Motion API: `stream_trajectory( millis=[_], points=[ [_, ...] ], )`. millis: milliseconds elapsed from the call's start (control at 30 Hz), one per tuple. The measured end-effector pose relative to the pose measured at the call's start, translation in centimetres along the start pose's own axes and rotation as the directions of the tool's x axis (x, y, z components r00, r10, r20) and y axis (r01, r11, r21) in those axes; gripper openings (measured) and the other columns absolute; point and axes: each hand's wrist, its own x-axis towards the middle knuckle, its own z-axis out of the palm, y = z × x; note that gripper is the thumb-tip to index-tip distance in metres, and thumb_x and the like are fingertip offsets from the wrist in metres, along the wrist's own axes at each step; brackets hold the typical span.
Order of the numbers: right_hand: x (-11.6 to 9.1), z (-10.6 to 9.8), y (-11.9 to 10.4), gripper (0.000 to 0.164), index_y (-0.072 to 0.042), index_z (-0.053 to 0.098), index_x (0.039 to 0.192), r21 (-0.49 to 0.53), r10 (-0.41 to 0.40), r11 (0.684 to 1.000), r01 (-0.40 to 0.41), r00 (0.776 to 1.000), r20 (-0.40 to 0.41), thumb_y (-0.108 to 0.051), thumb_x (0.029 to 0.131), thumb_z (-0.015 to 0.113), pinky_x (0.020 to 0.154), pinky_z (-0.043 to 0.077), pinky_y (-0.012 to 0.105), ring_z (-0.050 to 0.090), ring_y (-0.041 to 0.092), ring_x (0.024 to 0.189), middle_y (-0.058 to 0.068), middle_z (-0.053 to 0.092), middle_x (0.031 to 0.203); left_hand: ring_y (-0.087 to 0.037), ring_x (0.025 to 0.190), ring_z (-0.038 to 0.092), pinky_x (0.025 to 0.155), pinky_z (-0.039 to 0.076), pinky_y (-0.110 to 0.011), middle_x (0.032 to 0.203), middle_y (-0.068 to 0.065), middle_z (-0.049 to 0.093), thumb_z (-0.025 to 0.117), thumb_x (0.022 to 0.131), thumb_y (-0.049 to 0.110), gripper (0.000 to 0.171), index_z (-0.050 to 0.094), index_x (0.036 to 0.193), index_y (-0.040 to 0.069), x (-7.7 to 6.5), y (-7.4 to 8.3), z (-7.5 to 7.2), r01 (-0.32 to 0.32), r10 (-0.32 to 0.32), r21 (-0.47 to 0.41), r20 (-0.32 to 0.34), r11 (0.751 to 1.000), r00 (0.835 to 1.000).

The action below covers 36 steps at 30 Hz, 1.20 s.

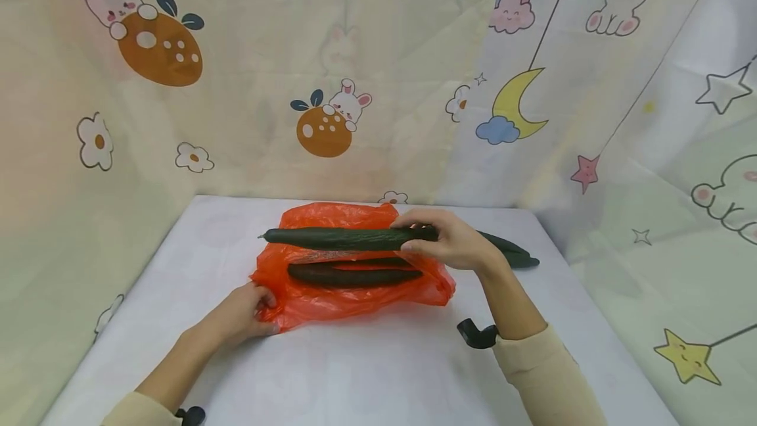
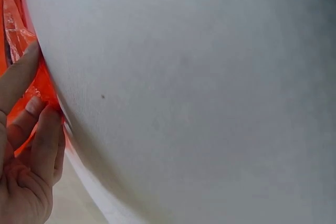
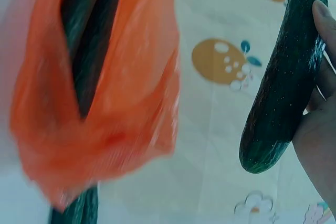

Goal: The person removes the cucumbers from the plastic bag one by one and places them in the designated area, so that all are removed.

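My right hand grips a long dark green cucumber near its right end, level above an orange-red plastic bag. The right wrist view shows the thumb on one side of this cucumber and its blunt end sticking out past the hand. At the bag's left front corner, my left hand pinches the thin plastic between thumb and fingers. The bag's mouth gapes, and cucumbers lie inside, partly covered by the film. More cucumbers rest on the table to the right, partly behind my right hand.
All this is on a white table. A cloth backdrop printed with rabbits, oranges and stars rises behind its back edge and along both sides. A black wrist-worn device juts out beside my right sleeve.
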Motion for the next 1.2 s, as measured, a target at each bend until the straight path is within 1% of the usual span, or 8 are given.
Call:
stream_trajectory(
  millis=[167, 267, 333, 567, 800, 900, 1067, 1200],
  points=[
    [-2.7, -1.8, 1.5, 0.035, -0.017, 0.069, 0.127, -0.001, 0.047, 0.999, -0.047, 0.998, -0.045, -0.008, 0.093, 0.076, 0.087, 0.057, 0.033, 0.064, 0.022, 0.103, 0.002, 0.068, 0.122, -0.016, 0.083, 0.05, 0.071, 0.045, -0.03, 0.088, 0.0, 0.055, 0.093, 0.074, 0.028, 0.041, 0.066, 0.098, 0.01, 0.1, 0.3, 0.2, -0.004, 0.004, -0.001, -0.011, 1.0, 1.0],
    [-4.2, -2.7, 2.7, 0.035, -0.017, 0.07, 0.126, -0.032, 0.073, 0.997, -0.076, 0.994, -0.084, -0.007, 0.093, 0.076, 0.086, 0.057, 0.031, 0.064, 0.023, 0.101, 0.002, 0.068, 0.121, -0.016, 0.082, 0.05, 0.071, 0.045, -0.031, 0.089, 0.0, 0.055, 0.093, 0.074, 0.028, 0.042, 0.066, 0.099, 0.009, 0.1, 0.3, 0.3, -0.019, 0.019, 0.007, -0.017, 1.0, 1.0],
    [-5.1, -3.2, 3.6, 0.035, -0.019, 0.07, 0.126, -0.072, 0.096, 0.992, -0.105, 0.989, -0.115, -0.01, 0.093, 0.077, 0.089, 0.055, 0.028, 0.064, 0.021, 0.103, 0.0, 0.068, 0.122, -0.016, 0.083, 0.05, 0.071, 0.045, -0.031, 0.091, 0.0, 0.055, 0.093, 0.074, 0.029, 0.043, 0.066, 0.1, 0.009, 0.0, 0.3, 0.5, -0.019, 0.019, 0.011, -0.019, 1.0, 1.0],
    [-8.3, -4.5, 6.1, 0.036, -0.022, 0.068, 0.129, -0.187, 0.191, 0.955, -0.231, 0.959, -0.209, -0.019, 0.094, 0.077, 0.088, 0.054, 0.028, 0.06, 0.018, 0.107, -0.002, 0.068, 0.124, -0.017, 0.086, 0.051, 0.073, 0.048, -0.031, 0.093, 0.0, 0.056, 0.093, 0.074, 0.03, 0.043, 0.065, 0.101, 0.01, -0.2, 0.5, 0.8, -0.002, 0.001, -0.003, -0.012, 1.0, 1.0],
    [-11.1, -6.0, 8.5, 0.036, -0.023, 0.069, 0.128, -0.243, 0.225, 0.923, -0.3, 0.93, -0.292, -0.02, 0.093, 0.078, 0.092, 0.049, 0.022, 0.059, 0.008, 0.111, -0.003, 0.069, 0.125, -0.017, 0.089, 0.052, 0.075, 0.049, -0.033, 0.097, 0.0, 0.057, 0.092, 0.075, 0.033, 0.046, 0.064, 0.104, 0.01, -0.2, 0.5, 0.6, 0.007, -0.007, 0.012, -0.007, 1.0, 1.0],
    [-12.6, -6.3, 9.6, 0.036, -0.021, 0.069, 0.128, -0.259, 0.238, 0.911, -0.321, 0.922, -0.307, -0.021, 0.094, 0.077, 0.094, 0.046, 0.018, 0.057, 0.002, 0.113, -0.002, 0.068, 0.126, -0.017, 0.088, 0.051, 0.075, 0.049, -0.033, 0.096, 0.0, 0.056, 0.092, 0.075, 0.032, 0.045, 0.064, 0.103, 0.01, -0.2, 0.5, 0.5, 0.007, -0.007, 0.011, -0.01, 1.0, 1.0],
    [-15.4, -6.5, 11.7, 0.034, -0.02, 0.069, 0.129, -0.234, 0.271, 0.903, -0.36, 0.9, -0.341, -0.02, 0.095, 0.075, 0.094, 0.042, 0.012, 0.053, -0.008, 0.116, 0.003, 0.068, 0.128, -0.017, 0.088, 0.051, 0.075, 0.048, -0.033, 0.095, 0.0, 0.056, 0.092, 0.075, 0.03, 0.043, 0.065, 0.102, 0.011, -0.2, 0.5, 0.4, 0.022, -0.022, 0.008, -0.008, 1.0, 1.0],
    [-16.8, -6.5, 13.2, 0.033, -0.019, 0.07, 0.129, -0.22, 0.306, 0.892, -0.394, 0.887, -0.346, -0.021, 0.096, 0.074, 0.092, 0.042, 0.011, 0.052, -0.009, 0.117, 0.008, 0.067, 0.132, -0.018, 0.089, 0.051, 0.074, 0.048, -0.032, 0.096, -0.001, 0.054, 0.092, 0.075, 0.029, 0.043, 0.065, 0.102, 0.01, -0.2, 0.6, 0.1, 0.031, -0.031, 0.006, -0.002, 0.999, 1.0]
  ],
)
